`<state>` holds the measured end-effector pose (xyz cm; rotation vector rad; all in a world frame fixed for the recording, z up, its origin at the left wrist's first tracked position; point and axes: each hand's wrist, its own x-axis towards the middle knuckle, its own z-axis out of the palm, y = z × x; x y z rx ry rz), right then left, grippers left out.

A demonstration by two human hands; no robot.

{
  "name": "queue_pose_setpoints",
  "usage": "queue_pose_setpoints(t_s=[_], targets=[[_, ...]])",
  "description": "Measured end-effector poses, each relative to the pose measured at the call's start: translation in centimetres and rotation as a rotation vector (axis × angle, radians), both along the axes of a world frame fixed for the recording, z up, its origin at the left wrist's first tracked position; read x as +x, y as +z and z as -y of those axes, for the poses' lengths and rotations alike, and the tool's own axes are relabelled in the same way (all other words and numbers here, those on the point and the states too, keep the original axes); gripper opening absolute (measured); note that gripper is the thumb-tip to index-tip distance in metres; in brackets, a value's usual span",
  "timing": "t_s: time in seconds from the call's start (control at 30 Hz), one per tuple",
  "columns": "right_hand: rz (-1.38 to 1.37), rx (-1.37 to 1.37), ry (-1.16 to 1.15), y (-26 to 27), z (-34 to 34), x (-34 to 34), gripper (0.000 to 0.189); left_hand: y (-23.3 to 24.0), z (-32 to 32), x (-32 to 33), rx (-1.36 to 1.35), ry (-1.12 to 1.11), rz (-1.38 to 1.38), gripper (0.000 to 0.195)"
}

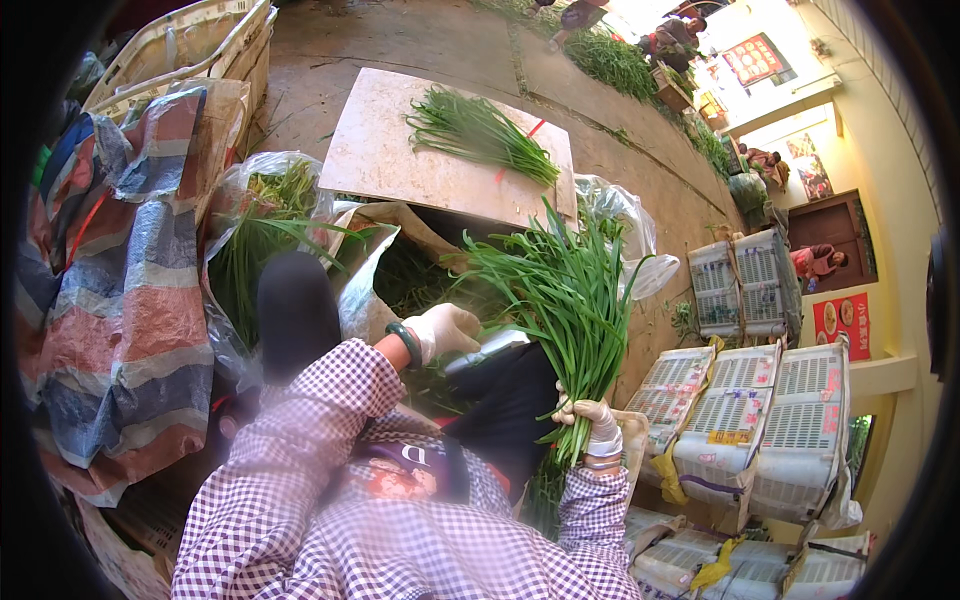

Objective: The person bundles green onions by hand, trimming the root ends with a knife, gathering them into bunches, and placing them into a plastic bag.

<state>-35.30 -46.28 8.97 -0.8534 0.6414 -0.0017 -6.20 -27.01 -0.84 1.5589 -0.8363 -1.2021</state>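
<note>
My right hand [592,420], in a whitish glove, grips the lower ends of a bunch of long green leafy stalks [577,322], whose leaves fan out away from me. My left hand [447,331], gloved and with a dark green bangle at the wrist, is beside the bunch's left side with its fingers curled; whether it holds a stray leaf cannot be told. Beyond the hands, a flat board [367,142] bears a smaller bundle of green stalks [480,135] with a red strip beside it. An open sack [367,277] with loose greens lies between the board and my lap.
A clear plastic bag of greens [247,262] and a striped woven tarp [127,322] are on the left, with a plastic crate [180,45] behind. Wrapped, stacked crates [795,427] stand on the right. Other people are in the background near heaps of greens [611,64].
</note>
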Motion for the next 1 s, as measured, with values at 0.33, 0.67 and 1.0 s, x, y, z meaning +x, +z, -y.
queue_pose_setpoints(t_s=[0.33,0.67,1.0], targets=[[-0.048,-0.079,0.029,-0.6,0.5,-1.5,0.048,-0.4,0.2,0.9,-0.008,0.474,-0.397,0.015],[-0.165,-0.274,0.271,0.3,-0.3,0.3,0.048,-0.3,-0.3,2.6,0.135,0.511,0.958,0.009],[-0.107,-0.313,0.285,0.4,1.0,-2.6,0.056,-0.1,-1.5,3.8,0.212,0.334,0.243,0.043]])
